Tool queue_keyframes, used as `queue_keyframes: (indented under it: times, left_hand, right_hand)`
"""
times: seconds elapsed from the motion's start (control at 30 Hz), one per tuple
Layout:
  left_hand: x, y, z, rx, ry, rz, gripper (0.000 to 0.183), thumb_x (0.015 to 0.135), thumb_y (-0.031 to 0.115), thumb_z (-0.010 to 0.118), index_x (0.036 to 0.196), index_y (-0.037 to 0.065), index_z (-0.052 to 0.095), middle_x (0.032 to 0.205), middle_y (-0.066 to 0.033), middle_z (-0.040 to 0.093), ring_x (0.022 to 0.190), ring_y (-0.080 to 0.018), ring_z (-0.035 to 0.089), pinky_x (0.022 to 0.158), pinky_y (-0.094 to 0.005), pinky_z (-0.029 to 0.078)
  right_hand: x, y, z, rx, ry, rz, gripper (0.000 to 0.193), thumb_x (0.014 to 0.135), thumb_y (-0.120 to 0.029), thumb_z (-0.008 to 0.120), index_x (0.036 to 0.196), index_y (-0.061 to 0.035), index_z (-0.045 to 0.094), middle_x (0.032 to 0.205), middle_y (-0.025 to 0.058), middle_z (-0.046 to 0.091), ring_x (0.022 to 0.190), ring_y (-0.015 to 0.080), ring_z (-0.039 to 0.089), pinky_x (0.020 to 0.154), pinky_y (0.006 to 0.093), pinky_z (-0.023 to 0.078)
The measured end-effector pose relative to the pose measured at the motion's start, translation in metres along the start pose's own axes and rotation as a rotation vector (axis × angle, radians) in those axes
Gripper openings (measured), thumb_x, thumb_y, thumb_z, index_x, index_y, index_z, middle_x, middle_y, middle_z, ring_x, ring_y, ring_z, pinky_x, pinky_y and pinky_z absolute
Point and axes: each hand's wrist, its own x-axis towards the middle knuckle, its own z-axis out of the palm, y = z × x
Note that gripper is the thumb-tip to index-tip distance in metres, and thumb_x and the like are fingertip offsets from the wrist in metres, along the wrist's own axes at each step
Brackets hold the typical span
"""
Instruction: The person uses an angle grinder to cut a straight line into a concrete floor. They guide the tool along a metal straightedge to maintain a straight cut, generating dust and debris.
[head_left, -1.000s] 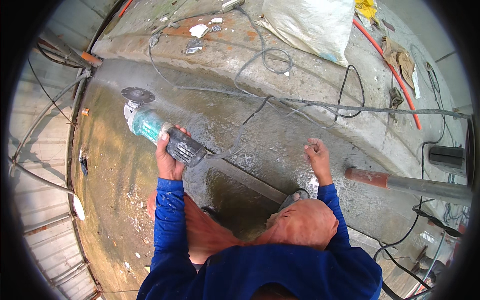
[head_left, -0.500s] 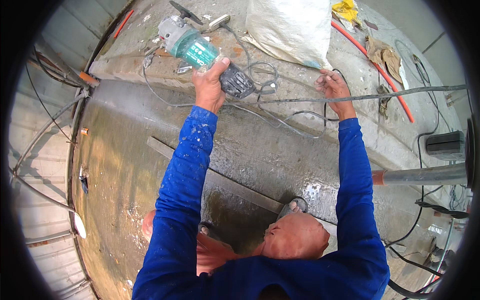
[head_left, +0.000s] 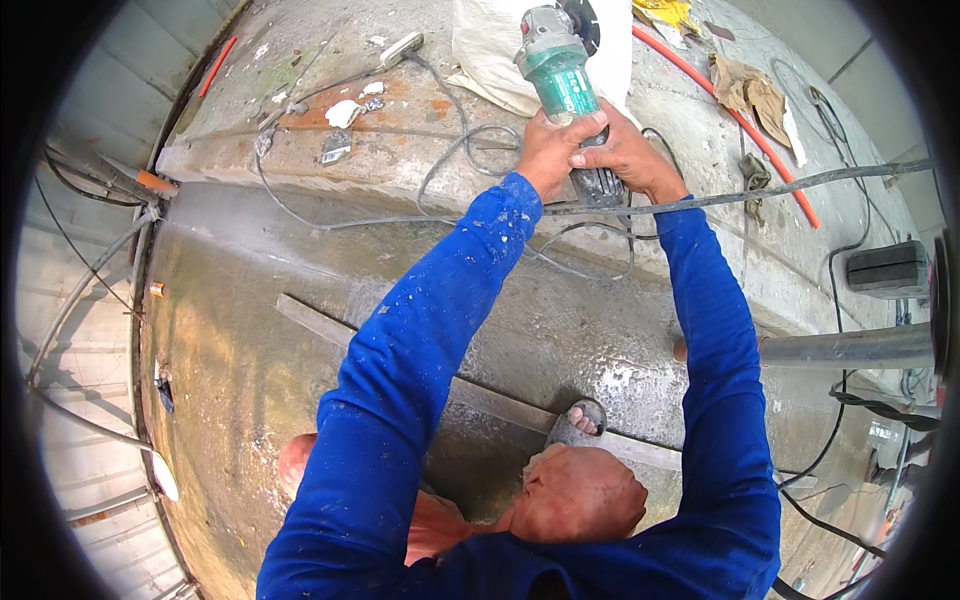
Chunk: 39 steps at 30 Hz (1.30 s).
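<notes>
A green and grey angle grinder (head_left: 562,85) is held up at arm's length, its dark cutting disc (head_left: 582,24) at the far end. My left hand (head_left: 552,150) is wrapped round the left side of its body. From the other side my right hand (head_left: 634,158) closes on the same body, the thumbs meeting on top. Below my hands the black rear end (head_left: 598,187) of the grinder shows. Palms and most fingers are hidden. A white sack (head_left: 486,50) lies behind the grinder.
A grey cable (head_left: 800,184) crosses at wrist height from the right. On the concrete ledge lie a white power socket (head_left: 402,48), looped cords, rubble pieces (head_left: 342,113), an orange pipe (head_left: 735,115) and torn brown paper (head_left: 757,92). A long flat bar (head_left: 500,403) lies on the wet floor under my foot.
The grinder has moved right and turned more upright, its disc now pointing away from me. My right hand, apart from it before, has come onto its body beside my left.
</notes>
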Motion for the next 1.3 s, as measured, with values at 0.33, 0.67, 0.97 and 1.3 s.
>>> queue_keyframes:
  times: [0.33, 0.67, 0.97, 1.3]
  left_hand:
    - [-0.088, 0.039, -0.094, 0.543, 0.356, 0.128, 0.033, 0.095, 0.029, 0.064, 0.095, -0.004, 0.069, 0.092, -0.007, 0.068, 0.087, -0.0139, 0.061, 0.082, -0.0278, 0.047]
    - [-0.284, -0.121, -0.079, -0.012, 0.823, -0.188, 0.017, 0.095, 0.02, 0.061, 0.095, 0.003, 0.062, 0.082, -0.005, 0.067, 0.074, -0.0119, 0.061, 0.071, -0.0249, 0.048]
    - [-0.335, -0.148, -0.037, -0.691, 0.36, -0.364, 0.05, 0.082, 0.022, 0.074, 0.125, 0.007, 0.053, 0.115, -0.0071, 0.061, 0.11, -0.0209, 0.059, 0.095, -0.0375, 0.048]
    - [-0.279, 0.007, -0.124, 0.164, 0.861, 0.219, 0.04, 0.075, 0.011, 0.077, 0.108, 0.001, 0.058, 0.095, -0.0068, 0.066, 0.08, -0.0222, 0.066, 0.073, -0.0373, 0.053]
  right_hand:
    - [-0.137, 0.018, -0.034, -0.042, 0.317, 0.227, 0.077, 0.066, -0.017, 0.082, 0.133, 0.0006, 0.048, 0.114, 0.0066, 0.06, 0.101, 0.0166, 0.056, 0.091, 0.0299, 0.044]
    - [-0.283, 0.03, 0.075, 0.209, 0.144, 0.627, 0.09, 0.057, -0.013, 0.083, 0.137, -0.0016, 0.044, 0.112, 0.0041, 0.059, 0.1, 0.0164, 0.056, 0.092, 0.0312, 0.044]
    - [-0.21, 0.039, 0.168, 0.019, -0.459, 0.417, 0.079, 0.063, -0.015, 0.082, 0.132, -0.0015, 0.048, 0.114, 0.0116, 0.059, 0.106, 0.0237, 0.057, 0.095, 0.034, 0.044]
    - [-0.075, -0.036, 0.239, -0.314, -0.392, 0.04, 0.084, 0.084, -0.052, 0.069, 0.141, 0.0033, 0.039, 0.125, 0.0228, 0.054, 0.112, 0.035, 0.057, 0.096, 0.0426, 0.044]
